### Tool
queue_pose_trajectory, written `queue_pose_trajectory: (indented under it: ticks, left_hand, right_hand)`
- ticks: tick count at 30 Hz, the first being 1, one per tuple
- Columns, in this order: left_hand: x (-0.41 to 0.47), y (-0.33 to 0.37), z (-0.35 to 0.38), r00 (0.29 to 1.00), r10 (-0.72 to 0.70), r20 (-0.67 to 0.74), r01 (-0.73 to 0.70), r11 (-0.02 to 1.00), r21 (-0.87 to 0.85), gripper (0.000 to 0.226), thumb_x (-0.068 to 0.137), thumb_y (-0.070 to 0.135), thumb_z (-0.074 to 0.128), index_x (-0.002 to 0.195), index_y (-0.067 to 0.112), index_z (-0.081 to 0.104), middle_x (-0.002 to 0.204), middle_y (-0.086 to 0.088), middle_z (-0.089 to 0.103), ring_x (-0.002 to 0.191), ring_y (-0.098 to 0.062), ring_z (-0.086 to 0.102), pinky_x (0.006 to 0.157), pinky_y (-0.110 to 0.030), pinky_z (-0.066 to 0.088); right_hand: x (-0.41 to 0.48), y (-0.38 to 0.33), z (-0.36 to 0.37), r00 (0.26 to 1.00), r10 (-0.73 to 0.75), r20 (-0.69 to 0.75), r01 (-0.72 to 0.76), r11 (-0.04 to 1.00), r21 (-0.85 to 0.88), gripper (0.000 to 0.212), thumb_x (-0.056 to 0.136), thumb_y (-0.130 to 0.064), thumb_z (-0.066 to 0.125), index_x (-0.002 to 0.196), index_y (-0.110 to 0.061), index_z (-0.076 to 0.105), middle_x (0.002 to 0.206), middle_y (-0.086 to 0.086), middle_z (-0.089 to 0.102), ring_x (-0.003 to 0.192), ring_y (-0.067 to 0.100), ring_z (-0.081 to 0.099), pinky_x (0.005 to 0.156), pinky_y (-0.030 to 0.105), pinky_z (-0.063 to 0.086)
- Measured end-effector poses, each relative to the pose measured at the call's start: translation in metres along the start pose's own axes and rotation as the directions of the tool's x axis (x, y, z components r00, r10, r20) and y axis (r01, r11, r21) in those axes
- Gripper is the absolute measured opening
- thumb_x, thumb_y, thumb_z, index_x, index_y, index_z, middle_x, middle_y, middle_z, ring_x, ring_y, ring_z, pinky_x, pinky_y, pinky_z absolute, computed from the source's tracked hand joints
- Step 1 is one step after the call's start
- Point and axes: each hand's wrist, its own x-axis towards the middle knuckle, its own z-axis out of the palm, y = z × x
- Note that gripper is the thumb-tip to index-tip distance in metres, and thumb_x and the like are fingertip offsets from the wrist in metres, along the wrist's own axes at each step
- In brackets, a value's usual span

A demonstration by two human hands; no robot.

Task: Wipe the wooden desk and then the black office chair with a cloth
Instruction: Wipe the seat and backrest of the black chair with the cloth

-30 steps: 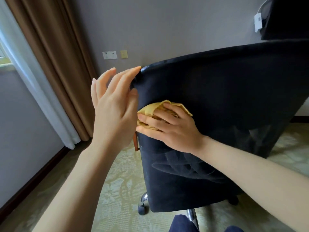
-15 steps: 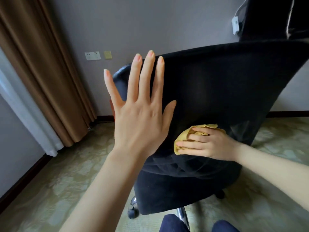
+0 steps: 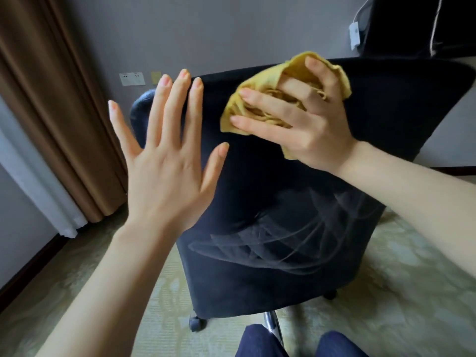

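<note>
I'm getting soft daylight from the left edge of the frame, where the white sheer curtain (image 3: 38, 176) glows pale beside the brown drape (image 3: 51, 112). Overall it's dim and muted, the grey wall (image 3: 231, 27) flat, no hard glare. The left hand (image 3: 167, 161) is evenly lit and fairly sharp. The right hand (image 3: 309, 124) and yellow cloth (image 3: 268, 76) look slightly smeared. The black chair back (image 3: 283, 279) swallows detail, showing only faint pale streaks low down. Wide-angle bending warps the curtain lines and forearms near the edges.
</note>
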Motion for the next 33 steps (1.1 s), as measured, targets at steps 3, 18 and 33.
queue_pose_trajectory:
  ticks: [3, 18, 33]
  left_hand:
    - [0.0, -0.014, -0.002, 0.999, -0.042, 0.02, 0.042, 0.999, -0.012, 0.064, 0.098, 0.047, 0.023, 0.149, 0.009, 0.018, 0.157, -0.007, 0.019, 0.145, -0.022, 0.013, 0.109, -0.065, -0.001]
    - [0.032, 0.001, 0.001, 0.995, -0.044, 0.093, 0.058, 0.987, -0.15, 0.065, 0.095, 0.049, 0.023, 0.151, 0.016, 0.016, 0.159, 0.001, 0.012, 0.147, -0.024, 0.004, 0.113, -0.055, -0.003]
    - [0.032, -0.006, 0.008, 0.994, -0.089, 0.067, 0.102, 0.969, -0.225, 0.055, 0.097, 0.041, 0.026, 0.15, 0.027, 0.02, 0.155, 0.008, 0.022, 0.145, -0.015, 0.009, 0.11, -0.06, -0.004]
  right_hand:
    - [0.016, -0.023, 0.015, 0.995, 0.092, -0.037, -0.091, 0.996, 0.02, 0.032, 0.086, -0.016, 0.069, 0.112, -0.036, 0.069, 0.116, -0.013, 0.066, 0.103, 0.011, 0.052, 0.108, 0.04, 0.025]
    - [-0.1, -0.119, -0.002, 0.688, -0.377, 0.621, 0.249, 0.925, 0.285, 0.059, 0.082, -0.007, 0.032, 0.131, -0.032, 0.055, 0.136, -0.012, 0.053, 0.118, 0.008, 0.054, 0.105, 0.035, 0.039]
    - [-0.062, -0.032, -0.029, 0.825, -0.311, 0.473, 0.27, 0.951, 0.153, 0.044, 0.084, -0.009, 0.056, 0.127, -0.022, 0.061, 0.131, -0.004, 0.058, 0.107, 0.012, 0.062, 0.106, 0.034, 0.032]
